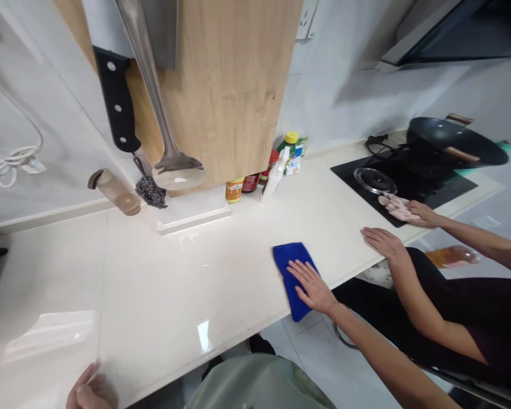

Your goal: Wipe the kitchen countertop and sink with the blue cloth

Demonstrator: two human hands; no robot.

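Note:
My right hand [315, 288] lies flat on a blue cloth [296, 301], its fingers stretched out and pressing it against the white countertop [187, 295]. One end of the cloth hangs over the front edge. At the lower left, my left hand [91, 391] rests on the counter with loosely bent fingers and nothing visible in it. The frame's bottom edge cuts part of it off.
To the right, a co-worker's hand [421, 213] holds a pale pink cloth [396, 208] on the black cooktop [344, 176]; the other hand [383, 242] lies on the counter. A wok [434, 136], spray bottle [275, 179], jars, ladle [179, 170] and knife [118, 105] stand or hang behind.

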